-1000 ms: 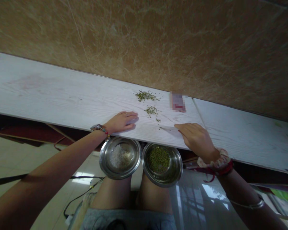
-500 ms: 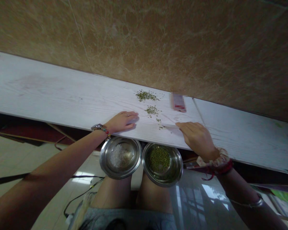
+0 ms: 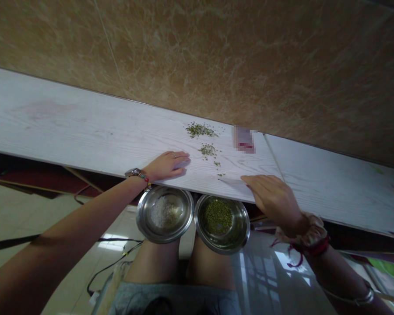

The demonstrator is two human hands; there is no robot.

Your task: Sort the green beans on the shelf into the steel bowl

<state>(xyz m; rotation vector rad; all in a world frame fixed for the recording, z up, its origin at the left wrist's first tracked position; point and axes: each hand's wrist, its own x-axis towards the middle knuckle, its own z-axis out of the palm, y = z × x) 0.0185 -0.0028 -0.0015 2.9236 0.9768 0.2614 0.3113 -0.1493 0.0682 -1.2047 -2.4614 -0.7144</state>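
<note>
My left hand [image 3: 167, 165] lies flat and open on the white wooden table [image 3: 85, 131], just left of the loose green beans. Two small heaps of green beans [image 3: 200, 130] [image 3: 207, 150] sit in front of it, with a few stray beans [image 3: 220, 174] nearer the edge. My right hand [image 3: 271, 197] rests at the table's near edge, its fingers closed on a thin pale card [image 3: 231, 180] whose tip points at the stray beans. Two steel bowls sit on my knees below the edge. The left bowl [image 3: 144, 227] holds white grains and the right bowl [image 3: 241, 236] holds green beans.
A brown marble wall [image 3: 216, 61] rises directly behind the narrow table. A small blurred reddish packet [image 3: 244, 139] lies by the wall, right of the beans. A seam [image 3: 272, 153] splits the tabletop. Cables [image 3: 111, 262] trail on the glossy floor below.
My right hand has drawn the card slightly back toward the table's near edge. The left hand and both bowls have stayed put.
</note>
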